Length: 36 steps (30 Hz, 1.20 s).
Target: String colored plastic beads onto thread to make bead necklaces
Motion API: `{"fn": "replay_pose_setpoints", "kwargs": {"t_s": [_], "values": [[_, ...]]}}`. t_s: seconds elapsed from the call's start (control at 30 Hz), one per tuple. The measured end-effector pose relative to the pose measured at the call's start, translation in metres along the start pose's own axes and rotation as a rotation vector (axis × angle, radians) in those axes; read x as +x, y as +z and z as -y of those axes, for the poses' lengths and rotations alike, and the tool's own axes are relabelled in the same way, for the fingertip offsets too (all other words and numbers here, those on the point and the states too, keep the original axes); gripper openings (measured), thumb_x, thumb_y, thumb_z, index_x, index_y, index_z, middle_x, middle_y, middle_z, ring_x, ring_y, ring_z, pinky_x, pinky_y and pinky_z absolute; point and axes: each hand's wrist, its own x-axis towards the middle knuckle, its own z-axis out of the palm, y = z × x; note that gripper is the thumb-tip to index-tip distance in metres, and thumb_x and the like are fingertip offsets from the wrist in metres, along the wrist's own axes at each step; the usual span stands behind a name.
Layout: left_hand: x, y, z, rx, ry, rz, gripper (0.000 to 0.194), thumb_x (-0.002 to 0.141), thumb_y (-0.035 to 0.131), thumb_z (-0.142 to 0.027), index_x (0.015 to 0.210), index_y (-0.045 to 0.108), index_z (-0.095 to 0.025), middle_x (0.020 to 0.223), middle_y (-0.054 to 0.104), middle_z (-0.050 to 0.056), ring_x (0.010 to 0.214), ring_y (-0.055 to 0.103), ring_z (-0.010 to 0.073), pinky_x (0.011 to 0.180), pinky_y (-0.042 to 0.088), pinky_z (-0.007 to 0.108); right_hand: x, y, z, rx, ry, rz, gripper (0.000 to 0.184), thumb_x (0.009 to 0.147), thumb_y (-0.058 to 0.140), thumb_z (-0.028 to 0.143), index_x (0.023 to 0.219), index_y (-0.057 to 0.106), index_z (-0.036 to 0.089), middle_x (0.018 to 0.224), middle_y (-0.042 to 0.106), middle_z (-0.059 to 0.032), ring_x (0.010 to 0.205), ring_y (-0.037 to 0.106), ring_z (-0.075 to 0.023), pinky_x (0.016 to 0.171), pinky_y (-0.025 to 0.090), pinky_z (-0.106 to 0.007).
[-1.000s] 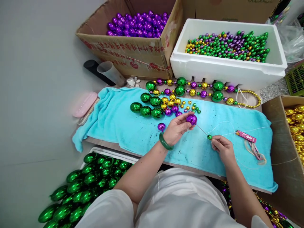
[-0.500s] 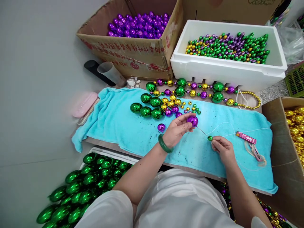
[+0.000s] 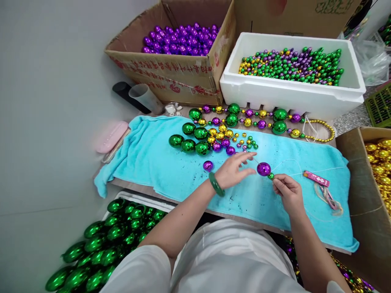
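My right hand pinches a thin beading needle just behind a small green bead. A large shiny purple bead is threaded on it beside the green one. The needle's tip pokes out past the purple bead, close to my left hand. That hand is open, its fingers apart and off the bead, with a green bangle on the wrist. White thread trails in a loop over the blue towel. Loose green beads, gold beads and purple beads lie to the left.
A finished bead strand lies behind the towel. Beyond it are a cardboard box of purple beads and a white foam box of small mixed beads. A pink packet is at right, near a box of gold beads.
The purple bead has slid along the needle to the green bead. My left hand has let go of it and opened, staying to its left.
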Motion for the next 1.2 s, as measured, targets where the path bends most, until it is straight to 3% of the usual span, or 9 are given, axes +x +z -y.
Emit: {"fn": "replay_pose_setpoints", "kwargs": {"t_s": [0.1,0.23,0.4,0.5,0.6,0.67,0.73,0.9,1.2], "values": [[0.033,-0.024,0.008,0.484,0.134,-0.146,0.017,0.08,0.06,-0.017,0.09,0.074,-0.02,0.09,0.065,0.01,0.093,0.051,0.025,0.091,0.036,0.039,0.002,-0.003,0.001,0.009,-0.022,-0.047,0.015,0.078,0.066,0.033,0.08,0.066,0.018,0.056,0.053,0.0027,0.05,0.044,-0.0085,0.046,0.035,-0.022],[0.078,-0.04,0.021,1.174,0.067,0.05,0.024,0.083,0.048,-0.011,0.082,0.071,-0.014,0.087,0.064,0.014,0.098,0.046,0.028,0.08,0.038,0.04,0.004,-0.005,0.0,0.017,-0.036,-0.072,0.015,0.078,0.066,0.033,0.079,0.066,0.018,0.055,0.052,0.0031,0.049,0.043,-0.008,0.045,0.033,-0.021],[0.097,-0.036,0.03,1.306,0.057,0.184,0.026,0.079,0.046,-0.004,0.079,0.071,-0.013,0.086,0.066,0.016,0.102,0.048,0.028,0.076,0.04,0.037,0.002,-0.003,0.003,0.011,-0.023,-0.082,0.015,0.077,0.066,0.033,0.078,0.066,0.018,0.054,0.053,0.003,0.049,0.044,-0.0081,0.046,0.034,-0.021],[0.092,-0.036,0.025,1.006,0.043,0.055,0.022,0.079,0.052,-0.007,0.086,0.071,-0.013,0.091,0.067,0.013,0.098,0.054,0.0248,0.081,0.042,0.037,0.0,-0.005,0.005,-0.002,-0.034,-0.099,0.015,0.076,0.066,0.033,0.077,0.067,0.018,0.053,0.053,0.003,0.048,0.044,-0.0082,0.046,0.034,-0.021],[0.079,-0.035,0.014,0.244,-0.083,-0.09,0.019,0.078,0.06,-0.017,0.095,0.07,-0.014,0.088,0.068,0.008,0.079,0.06,0.0162,0.076,0.047,0.032,-0.003,-0.006,0.008,-0.028,-0.071,-0.127,0.013,0.077,0.066,0.031,0.077,0.067,0.018,0.053,0.052,0.0032,0.048,0.043,-0.008,0.046,0.034,-0.022],[0.067,-0.032,0.007,-0.251,-0.185,-0.106,0.021,0.076,0.064,-0.02,0.096,0.069,-0.013,0.083,0.067,0.006,0.069,0.06,0.0117,0.07,0.049,0.028,-0.004,-0.006,0.01,-0.046,-0.097,-0.138,0.012,0.077,0.065,0.03,0.077,0.068,0.018,0.053,0.052,0.0033,0.048,0.043,-0.008,0.046,0.034,-0.022],[0.056,-0.028,0.003,-0.543,-0.248,-0.093,0.022,0.073,0.067,-0.018,0.094,0.069,-0.013,0.08,0.067,0.005,0.066,0.061,0.01,0.066,0.049,0.025,-0.005,-0.005,0.013,-0.061,-0.118,-0.143,0.012,0.077,0.065,0.029,0.076,0.068,0.018,0.052,0.051,0.0034,0.048,0.043,-0.008,0.046,0.034,-0.022],[0.043,-0.025,0.001,-0.717,-0.258,-0.093,0.021,0.07,0.071,-0.015,0.091,0.071,-0.012,0.086,0.069,0.006,0.072,0.064,0.01,0.065,0.05,0.02,-0.008,-0.003,0.015,-0.07,-0.136,-0.163,0.012,0.078,0.065,0.029,0.076,0.068,0.018,0.052,0.051,0.0034,0.048,0.043,-0.0081,0.046,0.035,-0.022],[0.038,-0.026,0.0,-0.654,-0.206,-0.101,0.023,0.067,0.074,-0.017,0.09,0.073,-0.014,0.092,0.07,0.006,0.071,0.063,0.009,0.068,0.05,0.022,-0.009,-0.003,0.015,-0.102,-0.122,-0.161,0.012,0.076,0.065,0.029,0.075,0.068,0.017,0.051,0.051,0.0035,0.047,0.043,-0.0081,0.045,0.034,-0.022]]}}
